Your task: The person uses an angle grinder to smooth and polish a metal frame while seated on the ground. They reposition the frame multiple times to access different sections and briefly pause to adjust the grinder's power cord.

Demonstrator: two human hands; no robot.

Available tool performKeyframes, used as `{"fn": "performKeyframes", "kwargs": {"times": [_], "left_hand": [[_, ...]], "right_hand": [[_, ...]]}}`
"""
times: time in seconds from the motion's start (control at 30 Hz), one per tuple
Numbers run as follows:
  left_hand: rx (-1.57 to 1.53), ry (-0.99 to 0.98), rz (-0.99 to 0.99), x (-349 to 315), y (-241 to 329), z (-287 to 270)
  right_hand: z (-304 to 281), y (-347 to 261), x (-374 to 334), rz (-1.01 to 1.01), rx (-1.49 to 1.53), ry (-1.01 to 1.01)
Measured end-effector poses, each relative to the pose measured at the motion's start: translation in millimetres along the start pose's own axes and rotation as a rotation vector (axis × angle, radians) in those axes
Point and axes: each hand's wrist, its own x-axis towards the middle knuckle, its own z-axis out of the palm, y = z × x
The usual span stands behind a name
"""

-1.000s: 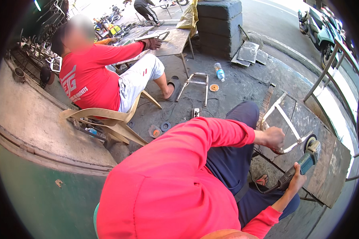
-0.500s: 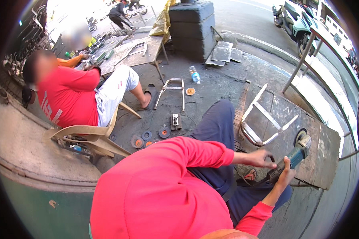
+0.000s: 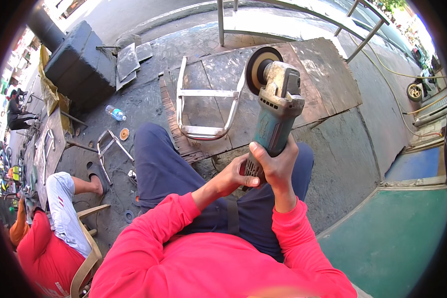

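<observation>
I am looking down at a grimy, oil-dark concrete yard point(image 3: 342, 149) open to the street, with a worn wooden board point(image 3: 323, 74) laid flat on it just ahead of my knees. Both of my hands are together on an angle grinder point(image 3: 275, 107), held up over my lap above the near edge of the board: my right hand point(image 3: 278, 166) is clamped around the teal body, and my left hand point(image 3: 236, 176) grips the lower end just beside it, the two touching. The grinder's round disc point(image 3: 260, 69) points away from me and is not touching anything. On the board, left of the grinder, lies a pale metal frame point(image 3: 206, 107) with crossbars. Further left on the concrete there is a smaller bent metal frame point(image 3: 109, 146), a plastic bottle point(image 3: 116, 113) and a small orange disc point(image 3: 124, 134). A dark block-shaped stack point(image 3: 79, 62) stands at the upper left. At my lower left, another person in a red shirt point(image 3: 39, 253) sits in a plastic chair point(image 3: 87, 248). A green painted slab point(image 3: 397, 238) fills the lower right.
</observation>
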Motion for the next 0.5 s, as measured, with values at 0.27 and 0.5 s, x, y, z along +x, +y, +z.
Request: {"fn": "performKeyframes", "kwargs": {"times": [0.27,0.5], "left_hand": [[0.012,0.040,0.005,-3,-3,-4],[-0.146,-0.154,-0.120,8,-1,-18]], "right_hand": [[2,4,1,-0.009,0.009,-0.075],[9,15,8,0.008,-0.033,-0.098]]}}
